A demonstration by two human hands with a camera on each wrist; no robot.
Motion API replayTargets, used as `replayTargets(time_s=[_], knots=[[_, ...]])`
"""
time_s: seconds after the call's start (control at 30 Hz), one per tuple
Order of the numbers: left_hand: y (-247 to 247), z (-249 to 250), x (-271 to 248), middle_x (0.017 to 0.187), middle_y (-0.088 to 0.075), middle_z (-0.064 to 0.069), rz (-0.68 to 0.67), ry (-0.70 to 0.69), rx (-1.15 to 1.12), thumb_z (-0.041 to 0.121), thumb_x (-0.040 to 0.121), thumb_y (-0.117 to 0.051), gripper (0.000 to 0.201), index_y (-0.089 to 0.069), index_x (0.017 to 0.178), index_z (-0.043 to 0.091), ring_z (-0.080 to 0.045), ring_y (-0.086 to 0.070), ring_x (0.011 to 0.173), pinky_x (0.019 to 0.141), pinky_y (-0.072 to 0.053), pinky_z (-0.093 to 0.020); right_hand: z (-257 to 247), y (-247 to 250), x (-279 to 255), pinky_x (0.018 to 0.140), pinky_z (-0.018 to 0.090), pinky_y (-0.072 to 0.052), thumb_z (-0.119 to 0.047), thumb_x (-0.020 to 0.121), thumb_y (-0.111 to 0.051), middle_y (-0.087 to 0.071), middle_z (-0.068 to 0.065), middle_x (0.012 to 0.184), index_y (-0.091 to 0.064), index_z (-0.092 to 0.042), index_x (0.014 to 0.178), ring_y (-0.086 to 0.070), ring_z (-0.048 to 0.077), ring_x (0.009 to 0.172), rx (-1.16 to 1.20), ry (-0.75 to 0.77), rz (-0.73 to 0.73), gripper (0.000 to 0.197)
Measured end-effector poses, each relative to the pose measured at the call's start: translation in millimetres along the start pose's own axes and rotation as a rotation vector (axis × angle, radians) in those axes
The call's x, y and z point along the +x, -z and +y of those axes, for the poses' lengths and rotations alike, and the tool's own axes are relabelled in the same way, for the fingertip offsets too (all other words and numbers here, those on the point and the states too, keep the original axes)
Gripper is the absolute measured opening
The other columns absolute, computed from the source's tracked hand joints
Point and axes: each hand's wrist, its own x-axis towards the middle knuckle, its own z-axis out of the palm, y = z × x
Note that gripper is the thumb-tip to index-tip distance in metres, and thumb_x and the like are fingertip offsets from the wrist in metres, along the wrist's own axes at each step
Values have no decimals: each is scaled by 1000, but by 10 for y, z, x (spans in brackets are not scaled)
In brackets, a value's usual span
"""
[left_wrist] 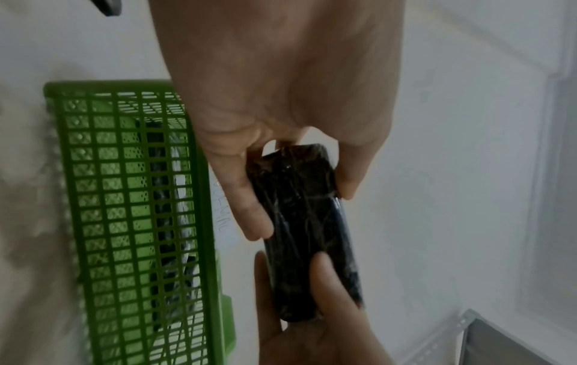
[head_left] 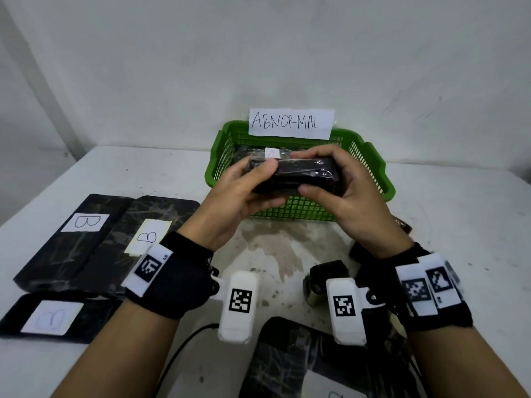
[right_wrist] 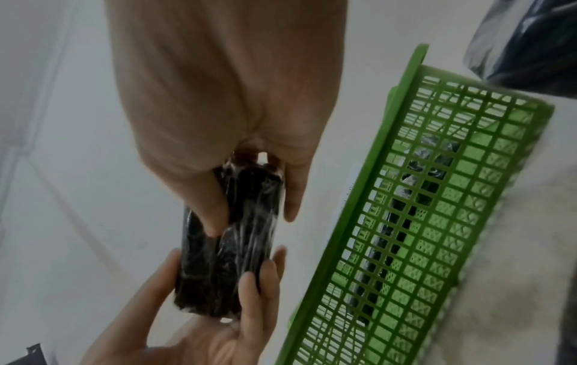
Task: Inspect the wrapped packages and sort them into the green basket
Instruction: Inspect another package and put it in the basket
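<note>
Gripped at both ends by left hand (head_left: 238,193) and right hand (head_left: 344,196), fingers curled round it: black wrapped package (head_left: 298,176), held above near rim of green basket (head_left: 382,179). Below wrists, bare stained tabletop (head_left: 275,251); left, B-labelled packages (head_left: 83,239).

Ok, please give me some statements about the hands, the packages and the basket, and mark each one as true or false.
1. Both hands hold one black wrapped package. True: the left hand and the right hand each have a grip on it.
2. The green basket has nothing inside. False: a wrapped package with a white label lies in it.
3. The sign on the basket reads ABNORMAL. True.
4. The flat packages on the table at the left are labelled A. False: two read B; the third is unclear.
</note>
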Motion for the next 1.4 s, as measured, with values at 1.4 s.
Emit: replayTargets(time_s=[1.4], knots=[[77, -3, -73, 133, -62, -7, -82, -155, 41, 7, 78, -74, 64, -50, 136, 21, -22, -63, 117, 92, -54, -32, -58, -151, 45, 73, 39, -63, -16, 87, -78, -73, 2, 105, -50, -20, 118, -75, 19, 88, 346, -399, 267, 42]])
